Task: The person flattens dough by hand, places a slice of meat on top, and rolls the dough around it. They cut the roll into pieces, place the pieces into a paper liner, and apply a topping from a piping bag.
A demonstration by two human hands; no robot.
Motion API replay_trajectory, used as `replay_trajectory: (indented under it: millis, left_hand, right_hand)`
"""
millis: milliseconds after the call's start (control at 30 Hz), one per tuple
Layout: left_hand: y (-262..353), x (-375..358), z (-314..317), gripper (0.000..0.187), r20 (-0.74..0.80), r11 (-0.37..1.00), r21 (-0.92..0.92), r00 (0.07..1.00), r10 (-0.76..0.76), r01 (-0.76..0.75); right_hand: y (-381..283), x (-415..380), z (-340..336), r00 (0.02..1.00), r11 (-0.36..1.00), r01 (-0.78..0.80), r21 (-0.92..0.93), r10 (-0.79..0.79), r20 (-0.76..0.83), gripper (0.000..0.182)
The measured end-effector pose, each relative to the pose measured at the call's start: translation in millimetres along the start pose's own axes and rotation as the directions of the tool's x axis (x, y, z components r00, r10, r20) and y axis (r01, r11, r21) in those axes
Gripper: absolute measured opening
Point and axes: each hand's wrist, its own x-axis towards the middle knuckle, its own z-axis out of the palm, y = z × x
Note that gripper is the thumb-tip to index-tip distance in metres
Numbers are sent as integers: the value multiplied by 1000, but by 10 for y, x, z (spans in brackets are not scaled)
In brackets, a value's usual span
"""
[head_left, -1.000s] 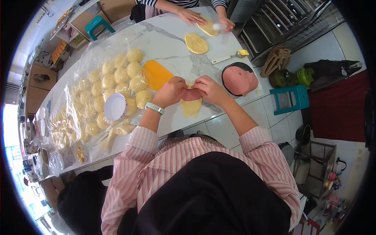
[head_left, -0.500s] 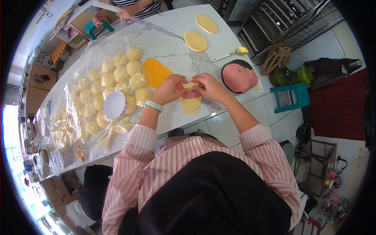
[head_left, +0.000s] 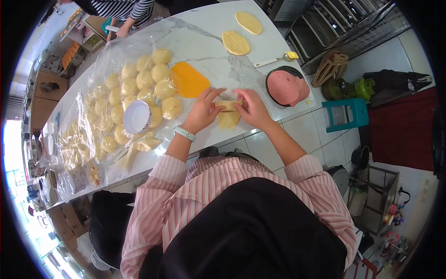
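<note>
A flattened piece of dough [head_left: 228,121] lies near the table's front edge, its far part rolled over. My left hand [head_left: 203,110] grips the left end of the roll, thumb on the dough. At the right end, my right hand [head_left: 251,108] holds the same roll with its thumb against it. Only a thin line of the pink slice shows at the fold. An orange scraper [head_left: 190,80] lies just beyond my left hand. Right of my right hand, round pink meat slices [head_left: 285,87] sit in a dark dish.
Many dough balls [head_left: 144,79] lie under clear plastic at the left, with white paper cups [head_left: 136,116] on top. Two flat dough ovals [head_left: 236,43] and a spoon [head_left: 275,59] with yellow filling lie farther back. A person in striped clothing [head_left: 139,10] stands across the table.
The dough's far part has been rolled toward me over the pink slice, which is now mostly hidden. My fingers have spread a little. The other person's hands have moved.
</note>
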Motion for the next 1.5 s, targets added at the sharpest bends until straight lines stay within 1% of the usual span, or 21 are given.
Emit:
replay_trajectory:
  millis: [33, 133, 233, 333, 367, 467, 500, 533, 600, 633, 700, 833, 933, 1000, 1033, 1133, 1167, 1267, 1367, 1433, 1500]
  left_hand:
    - [15, 51, 10, 37, -55, 996, 61, 996, 76, -73]
    - [-166, 2, -63, 37, 130, 967, 114, 969, 211, -226]
    - [-151, -312, -118, 37, 227, 988, -88, 963, 146, -129]
    - [-36, -616, -132, 38, 243, 965, -256, 963, 116, -51]
    - [-81, -685, -70, 46, 190, 973, -233, 981, 38, 8]
    - [149, -457, -17, 55, -79, 994, 88, 994, 75, -68]
    - [48, -435, -2, 61, 18, 964, 243, 995, 103, -104]
    - [-12, -468, 7, 59, 83, 970, 197, 988, 130, -144]
    - [-104, -468, 2, 56, 203, 970, 100, 959, 198, -221]
    - [-78, -499, -2, 52, 201, 994, -2, 974, 105, -107]
    - [40, -698, 35, 44, 231, 968, -210, 969, -90, 140]
    - [183, -756, 22, 32, 123, 944, -276, 980, -153, 182]
    - [158, -511, -117, 33, 73, 954, -234, 982, -175, 187]
    - [73, -321, -130, 37, 29, 989, -77, 992, -124, 126]
    - [-47, -265, -80, 42, 9, 988, 150, 1000, -24, 22]
    - [-84, -251, 16, 50, -30, 975, 219, 999, -41, 46]
    - [-74, -265, 2, 62, -30, 975, 209, 998, -63, 68]
    - [-248, -99, -83, 66, -193, 945, 315, 981, -27, 88]
    - [-489, 49, -34, 58, -149, 809, 551, 978, -146, 205]
    - [-576, 62, 66, 57, -103, 866, 467, 984, -147, 179]
    - [-587, 75, 157, 55, -94, 910, 383, 987, -133, 159]
  right_hand:
    - [-34, 79, 10, 998, 999, -34, -25, 33, -55, 32]
    - [150, 24, 34, 959, 926, 275, -260, -245, 140, 37]
    - [88, -339, 7, 953, 992, 119, 43, -127, 274, 41]
    - [-105, -663, -28, 941, 978, 201, 56, -209, 265, 42]
    - [-109, -662, -20, 961, 984, 171, 48, -178, 213, 43]
    - [-186, -586, 0, 991, 994, 100, -50, -95, 94, 45]
    - [-200, -466, 7, 993, 985, 99, -141, -89, 77, 46]
    - [-211, -405, 7, 995, 968, 95, -232, -83, 58, 47]
    - [-142, -487, 51, 981, 974, 172, -148, -155, 118, 50]
    - [-113, -531, 79, 970, 972, 210, -103, -194, 148, 51]
    - [-140, -684, 115, 978, 982, 183, -50, -177, 109, 49]
    - [-291, -552, -60, 973, 973, -86, 214, 36, 226, 44]
    - [-288, -212, -188, 936, 810, -337, 480, 232, 266, 41]
    - [-83, 49, -133, 938, 909, -281, 307, 193, 288, 44]
    - [-7, 86, -91, 936, 944, -250, 217, 178, 302, 45]
    - [115, 175, -41, 973, 960, 186, -211, -151, 172, 45]
    - [153, 203, -48, 983, 982, 136, -128, -117, 143, 45]
    - [84, 281, -79, 996, 996, -38, 85, 30, 85, 46]
    - [99, 437, 31, 977, 952, -211, 221, 203, 59, 43]
    - [180, 639, 243, 956, 897, -284, 338, 292, 27, 42]
    - [251, 879, 482, 929, 926, -369, 76, 365, 62, 46]
